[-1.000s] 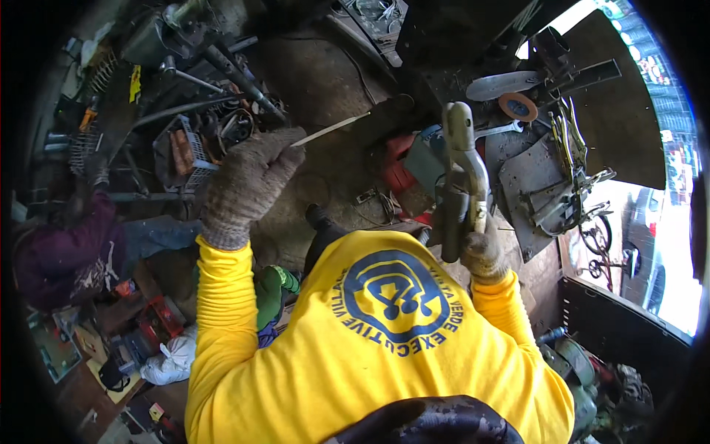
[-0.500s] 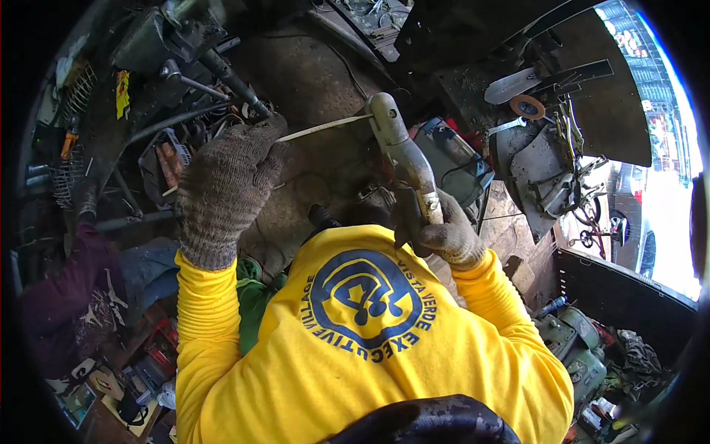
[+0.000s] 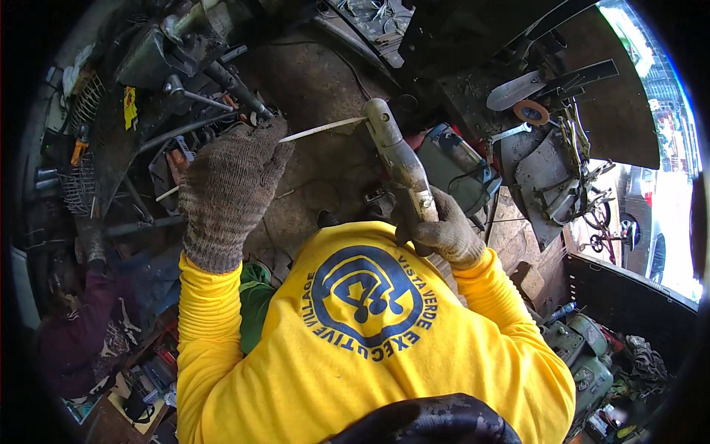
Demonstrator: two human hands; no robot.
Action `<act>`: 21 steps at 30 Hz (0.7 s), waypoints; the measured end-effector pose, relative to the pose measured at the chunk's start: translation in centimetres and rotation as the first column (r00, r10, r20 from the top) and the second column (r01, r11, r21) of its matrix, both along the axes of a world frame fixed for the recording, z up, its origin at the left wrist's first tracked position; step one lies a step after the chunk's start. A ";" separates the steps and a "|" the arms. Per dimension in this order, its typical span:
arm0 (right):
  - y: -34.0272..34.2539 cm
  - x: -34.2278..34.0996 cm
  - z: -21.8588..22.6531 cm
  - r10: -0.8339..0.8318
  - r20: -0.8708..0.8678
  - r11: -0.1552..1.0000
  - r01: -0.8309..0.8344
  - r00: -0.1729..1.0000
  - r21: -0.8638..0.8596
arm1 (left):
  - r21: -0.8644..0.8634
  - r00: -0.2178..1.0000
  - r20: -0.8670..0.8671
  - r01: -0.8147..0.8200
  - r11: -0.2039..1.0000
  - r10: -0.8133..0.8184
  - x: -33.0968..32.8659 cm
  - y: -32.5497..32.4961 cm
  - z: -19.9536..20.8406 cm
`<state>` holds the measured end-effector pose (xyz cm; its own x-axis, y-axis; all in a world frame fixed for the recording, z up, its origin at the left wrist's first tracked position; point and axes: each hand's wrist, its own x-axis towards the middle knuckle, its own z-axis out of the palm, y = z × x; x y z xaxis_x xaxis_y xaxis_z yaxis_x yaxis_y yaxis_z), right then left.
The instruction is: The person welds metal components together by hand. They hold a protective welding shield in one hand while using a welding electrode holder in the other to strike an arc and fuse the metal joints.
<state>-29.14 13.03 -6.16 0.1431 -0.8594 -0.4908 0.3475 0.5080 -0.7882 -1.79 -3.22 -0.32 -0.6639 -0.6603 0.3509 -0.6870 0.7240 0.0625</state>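
Note:
My left hand, in a brown knitted glove, is closed around a thin pale rod. The rod passes through the grip; one end sticks out left of the glove, and the other reaches the upper end of a bent metal tube. That tube is silver, worn, and has a hole near its rounded top. Around its lower end wrap the gloved fingers of my right hand, holding it tilted in front of my chest. Whether the rod tip presses on the tube or just meets its edge, I cannot tell.
Beyond my left hand stands a metal frame with bars. A grey-blue case lies past the tube. Clamps and an orange disc sit at right, above a green machine. Another person's purple sleeve shows at left.
The rod and the tube's top have shifted slightly apart and the tube a little lower. Both hands keep their grips. The other person's purple sleeve at left has moved downward.

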 end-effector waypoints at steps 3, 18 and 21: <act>0.0 -0.7 0.5 0.026 -0.021 1.000 -0.026 0.999 -0.005 | 0.011 0.999 0.039 -0.010 1.000 0.009 -0.7 0.1 0.4; -0.4 -2.6 0.7 0.054 0.006 0.998 -0.054 0.999 -0.027 | -0.109 0.976 0.204 -0.055 0.993 0.076 -3.1 0.9 1.5; -0.4 -2.9 1.0 0.070 -0.025 0.997 -0.070 0.997 -0.009 | -0.137 0.973 0.214 -0.054 0.989 0.082 -3.4 0.8 1.3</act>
<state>-32.05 12.61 -5.15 0.1910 -0.8528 -0.4861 0.2919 0.5222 -0.8013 -5.17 -2.41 1.03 -0.6891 -0.6651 0.2879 -0.7214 0.6671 -0.1857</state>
